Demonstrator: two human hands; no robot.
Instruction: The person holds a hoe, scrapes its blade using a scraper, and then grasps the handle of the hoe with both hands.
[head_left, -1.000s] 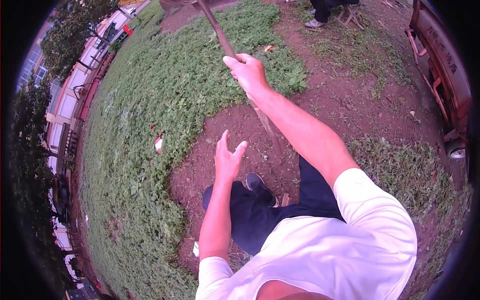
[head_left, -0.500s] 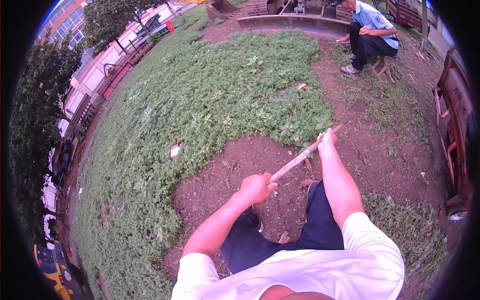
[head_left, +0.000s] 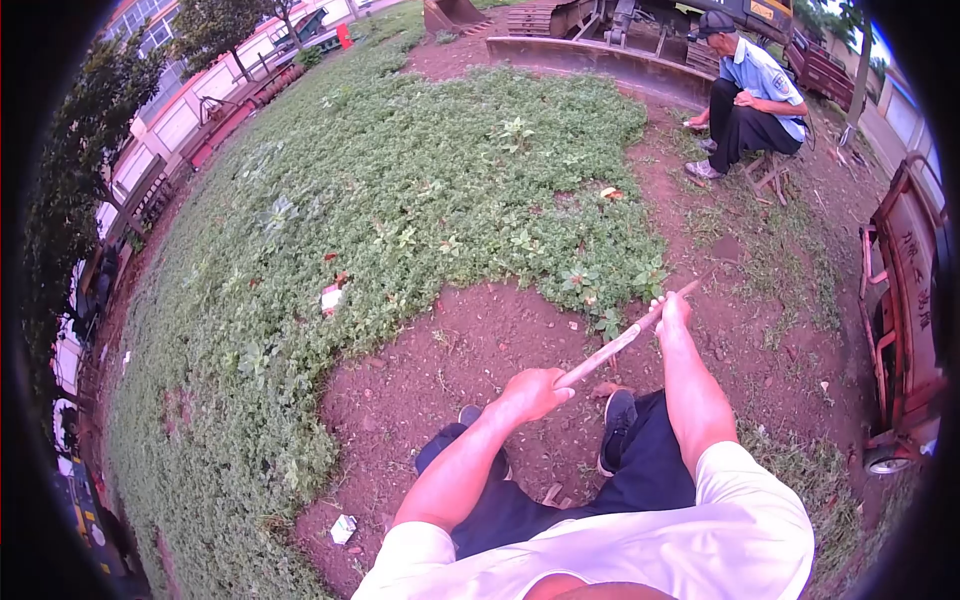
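A long wooden-handled shovel point(head_left: 612, 347) slants across in front of me, its dark blade point(head_left: 727, 249) low over the bare soil on the right. My left hand point(head_left: 535, 394) is closed round the rear of the handle. Further along, towards the blade, my right hand point(head_left: 673, 313) grips it too. Beneath the handle lies brown soil point(head_left: 470, 345), bordered by low green weeds point(head_left: 420, 200). My dark shoes point(head_left: 618, 428) stand on the soil behind the shovel. Whether the blade touches the ground is hard to tell.
Another person point(head_left: 762, 95) sits on a small stool point(head_left: 768, 178) at the upper right, before a tracked machine's blade point(head_left: 600, 68). A red cart point(head_left: 908, 300) stands at the right. White litter point(head_left: 343, 529) lies by the weeds at lower left, and a white-and-red scrap point(head_left: 331, 299) among them.
My view has shifted, so most of the scene sits lower and my shoes show more. Both hands keep hold of the shovel, whose blade stays over about the same patch of soil.
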